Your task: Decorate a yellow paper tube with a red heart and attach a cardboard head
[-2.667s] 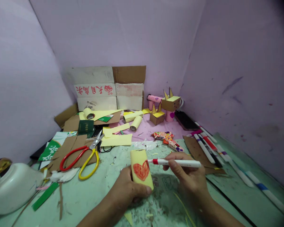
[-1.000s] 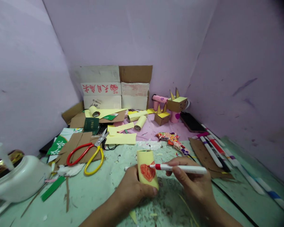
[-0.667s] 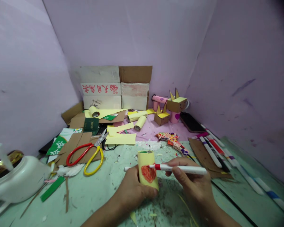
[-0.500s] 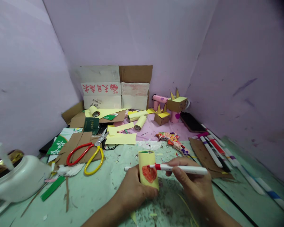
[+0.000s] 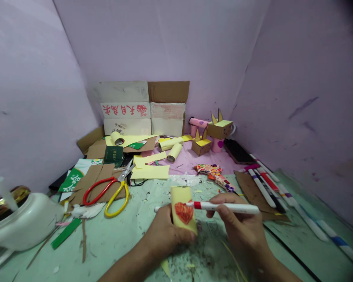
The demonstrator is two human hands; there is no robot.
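Note:
My left hand (image 5: 167,231) is wrapped round a paper-covered yellow tube (image 5: 181,192), held nearly upright above the table. A red-orange heart (image 5: 184,213) is coloured on the side facing me. A white stick-like end (image 5: 157,209), perhaps a pen cap, pokes out left of that hand. My right hand (image 5: 244,223) grips a white marker (image 5: 229,208) with a red band, level and pointing left. Its tip meets the upper edge of the heart. Scissors (image 5: 117,188) with one red and one yellow handle lie open to the left.
Yellow paper strips (image 5: 150,172) and small tubes (image 5: 174,152) lie behind the hands. Cardboard box figures (image 5: 201,146) with pointed ears stand further back. Several markers (image 5: 261,188) and a phone (image 5: 239,151) are at right. A white pot (image 5: 32,223) stands at left, a cardboard box (image 5: 126,111) against the wall.
The tube has turned and tilted slightly in my left hand, with its top now less visible. The marker has shifted a little to the right, staying by the heart's top edge.

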